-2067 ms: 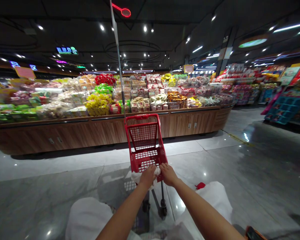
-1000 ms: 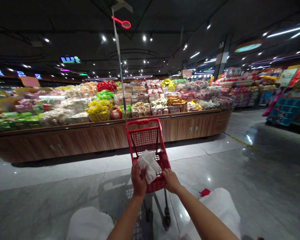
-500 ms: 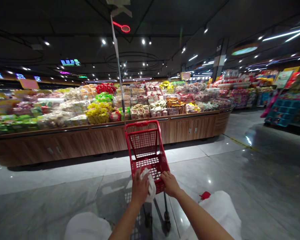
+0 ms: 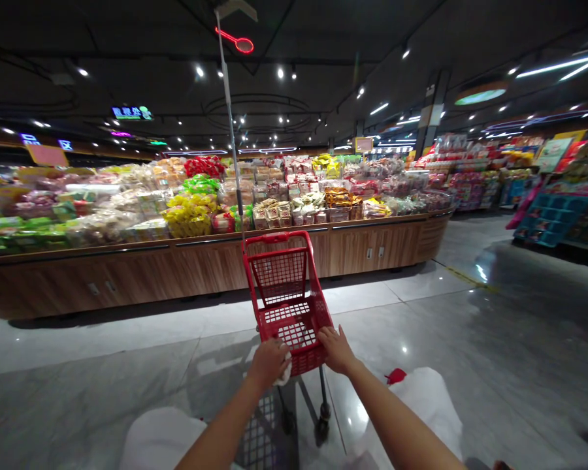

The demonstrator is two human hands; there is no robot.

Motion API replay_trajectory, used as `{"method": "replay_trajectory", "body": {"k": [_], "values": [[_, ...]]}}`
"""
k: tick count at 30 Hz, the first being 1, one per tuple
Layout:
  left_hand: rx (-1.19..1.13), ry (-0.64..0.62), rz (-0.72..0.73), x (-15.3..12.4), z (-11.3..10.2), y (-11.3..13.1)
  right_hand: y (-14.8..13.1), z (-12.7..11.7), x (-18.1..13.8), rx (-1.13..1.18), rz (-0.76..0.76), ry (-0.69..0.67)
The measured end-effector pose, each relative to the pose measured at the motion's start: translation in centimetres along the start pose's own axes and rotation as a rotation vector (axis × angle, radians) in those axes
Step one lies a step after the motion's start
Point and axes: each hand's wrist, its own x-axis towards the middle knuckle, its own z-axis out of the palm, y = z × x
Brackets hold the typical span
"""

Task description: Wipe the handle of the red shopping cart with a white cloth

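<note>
A red shopping cart (image 4: 310, 362) with a gridded basket stands in front of me. My left hand (image 4: 269, 360) is closed around a white cloth (image 4: 285, 373), pressed against the near left corner of the basket; most of the cloth is hidden under the hand. On the near right corner, the fingers of my right hand (image 4: 337, 347) curl over the rim, with the thumb raised. A tall thin pole (image 4: 231, 124) rises from the cart's far left corner.
Beyond the cart runs a long wood-panelled counter (image 4: 215, 269) heaped with packaged goods (image 4: 191, 214). At right stands a blue display rack (image 4: 539, 212). Glossy grey tile floor (image 4: 421, 339) surrounds the cart, and my white-clad knees (image 4: 428, 405) flank the lower view.
My left hand has slid down and left over the cloth at the basket's near corner, leaving less of it showing. The right hand stays on the rim, its thumb now lifted.
</note>
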Motion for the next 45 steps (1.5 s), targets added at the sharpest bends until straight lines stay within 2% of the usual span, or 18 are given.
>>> {"method": "replay_trajectory", "body": {"k": [3, 6, 8, 12, 14, 16, 18, 21, 23, 26, 29, 33, 36, 39, 42, 45], "values": [[-0.079, 0.031, 0.147, -1.2, -0.4, -2.6, 0.8, -0.2, 0.3, 0.019, 0.0, -0.006], [-0.146, -0.004, 0.191, -0.7, -0.7, -2.8, 2.0, -0.5, 0.8, 0.035, 0.025, -0.026], [-0.158, -0.038, 0.171, 0.3, -0.5, -1.4, 3.3, -1.1, 1.1, 0.044, 0.047, -0.033], [-0.163, -0.054, 0.125, 2.4, 0.0, 2.8, 5.4, -3.1, 1.1, 0.016, 0.095, -0.073], [-0.196, -0.068, 0.165, 2.9, -0.1, 4.5, 5.1, -3.8, 0.9, 0.012, 0.09, -0.07], [-0.236, -0.102, 0.268, 3.2, -0.5, 5.0, 3.4, -3.8, 0.4, 0.063, 0.035, -0.005], [-0.245, -0.144, 0.396, 3.4, -1.1, 4.2, 0.9, -3.0, -0.4, 0.166, -0.018, 0.088], [-0.213, -0.16, 0.493, 4.0, -2.2, 0.8, -2.4, -1.0, -1.9, 0.272, -0.001, 0.148], [-0.195, -0.121, 0.444, 4.7, -2.9, -2.1, -3.2, -0.1, -2.5, 0.267, 0.018, 0.144], [-0.136, -0.064, 0.287, 6.0, -3.8, -5.2, -2.5, 0.0, -2.4, 0.228, 0.066, 0.143], [-0.089, -0.026, 0.166, 6.9, -3.7, -5.2, -1.3, -1.1, -1.6, 0.196, 0.129, 0.117], [-0.094, 0.069, 0.084, 7.1, -2.3, -2.0, -2.1, -2.1, -0.7, 0.126, 0.12, 0.109], [-0.106, 0.096, 0.108, 6.7, -1.1, 0.5, -3.7, -1.5, -0.7, 0.029, 0.157, 0.103], [-0.11, 0.081, 0.245, 6.3, -0.7, 1.3, -3.8, -0.7, -1.1, -0.044, 0.243, 0.057], [-0.061, 0.075, 0.324, 5.5, -2.0, -0.9, -2.6, -0.7, -1.7, -0.091, 0.233, 0.032], [0.001, 0.103, 0.228, 4.2, -4.9, -6.2, -1.1, -1.6, -2.1, -0.125, 0.209, 0.013]]}}
